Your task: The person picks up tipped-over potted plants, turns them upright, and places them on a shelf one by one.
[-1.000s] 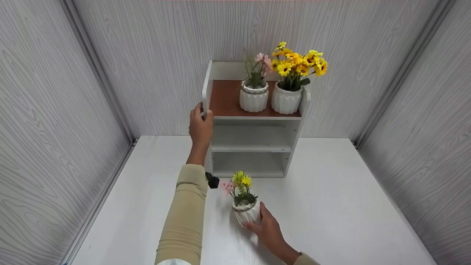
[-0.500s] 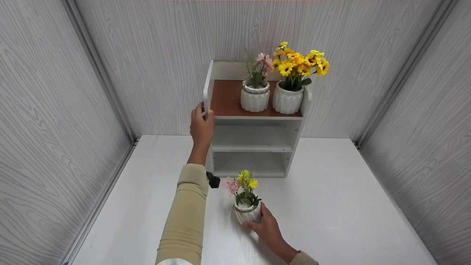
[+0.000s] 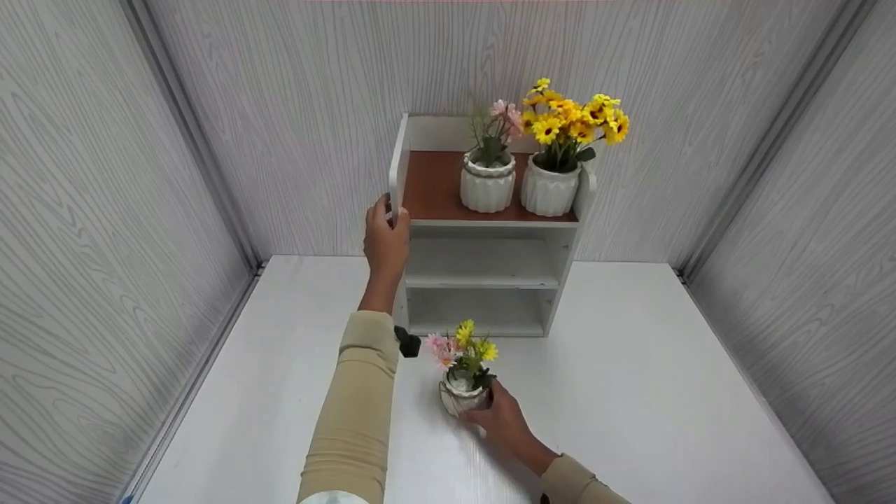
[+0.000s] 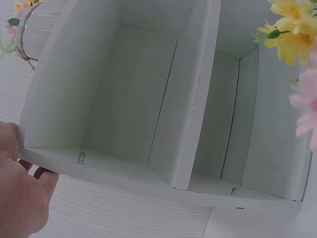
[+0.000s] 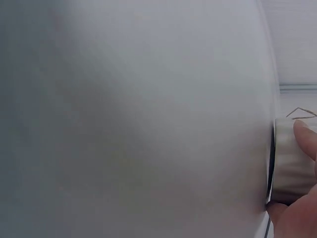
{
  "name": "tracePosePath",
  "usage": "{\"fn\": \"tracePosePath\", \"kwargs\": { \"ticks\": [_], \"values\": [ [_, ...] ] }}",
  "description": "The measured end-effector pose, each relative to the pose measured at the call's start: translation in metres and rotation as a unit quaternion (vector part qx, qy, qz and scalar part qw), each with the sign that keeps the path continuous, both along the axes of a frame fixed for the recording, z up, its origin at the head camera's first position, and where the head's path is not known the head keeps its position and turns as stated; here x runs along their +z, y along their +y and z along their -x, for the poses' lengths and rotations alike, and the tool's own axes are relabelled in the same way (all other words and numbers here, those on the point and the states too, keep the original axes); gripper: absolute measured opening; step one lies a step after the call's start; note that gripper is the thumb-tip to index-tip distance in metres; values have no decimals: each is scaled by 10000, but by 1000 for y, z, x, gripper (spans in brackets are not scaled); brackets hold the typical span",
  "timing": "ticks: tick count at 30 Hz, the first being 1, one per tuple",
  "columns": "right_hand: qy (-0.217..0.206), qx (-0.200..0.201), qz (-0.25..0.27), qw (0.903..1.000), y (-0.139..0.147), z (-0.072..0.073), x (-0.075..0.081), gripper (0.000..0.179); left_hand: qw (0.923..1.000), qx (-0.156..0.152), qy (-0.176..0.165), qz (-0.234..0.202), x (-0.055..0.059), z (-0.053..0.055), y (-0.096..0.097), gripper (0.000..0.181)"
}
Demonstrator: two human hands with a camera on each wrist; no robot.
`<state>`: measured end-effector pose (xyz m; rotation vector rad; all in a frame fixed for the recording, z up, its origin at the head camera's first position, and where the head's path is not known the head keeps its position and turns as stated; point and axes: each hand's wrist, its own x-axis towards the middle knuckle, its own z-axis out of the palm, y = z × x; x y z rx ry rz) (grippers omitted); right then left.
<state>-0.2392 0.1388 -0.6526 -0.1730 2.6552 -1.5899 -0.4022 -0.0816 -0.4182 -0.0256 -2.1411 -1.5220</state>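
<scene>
In the head view my left hand (image 3: pixel 386 241) grips the front edge of the left side panel of a small white shelf unit (image 3: pixel 483 283), thumb in front and fingers around the outer side. The left wrist view shows the same hand (image 4: pixel 22 193) at the panel's corner. My right hand (image 3: pixel 505 422) holds a white ribbed flowerpot (image 3: pixel 460 403) by its right side, close over the table in front of the shelf. Pink and yellow artificial flowers (image 3: pixel 465 348) stand in it, and twine circles its rim. In the right wrist view the thumb lies against the pot (image 5: pixel 292 163).
On the brown top board (image 3: pixel 428 185) stand a pot with pink flowers (image 3: pixel 488 187) and one with yellow flowers (image 3: pixel 550 190). Two shelf compartments lie below. A white table (image 3: pixel 651 392) surrounds the unit, with wood-grain walls (image 3: pixel 301 105) behind and beside it.
My right hand has shifted slightly up and left with the flowerpot, which has turned and tilted, its pink flowers swinging closer to the yellow ones. My left hand keeps its grip on the panel.
</scene>
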Motion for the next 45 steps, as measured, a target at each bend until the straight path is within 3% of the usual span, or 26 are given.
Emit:
{"fn": "tracePosePath", "kwargs": {
  "ticks": [4, 16, 24, 33, 45],
  "values": [
    [261, 32, -125, 9996, 1, 3, -3, 93, 10000, 5, -31, -21, 1, 1, 1, 53],
    [452, 273, -386, 9979, 7, -3, 3, 83, 9999, 13, -142, -54, 0, 3, 0, 53],
    [-42, 251, 63, 9997, 17, -9, 19, 109, 9999, 62, -134, 30, 1, 2, -2, 52],
    [191, 234, 108, 9995, 9, -7, 41, 113, 10000, 80, -40, 30, 0, 1, -3, 50],
    [262, 277, -71, 9992, -9, 10, 38, 108, 9997, -51, -212, -127, 1, -2, -1, 53]
  ]
}}
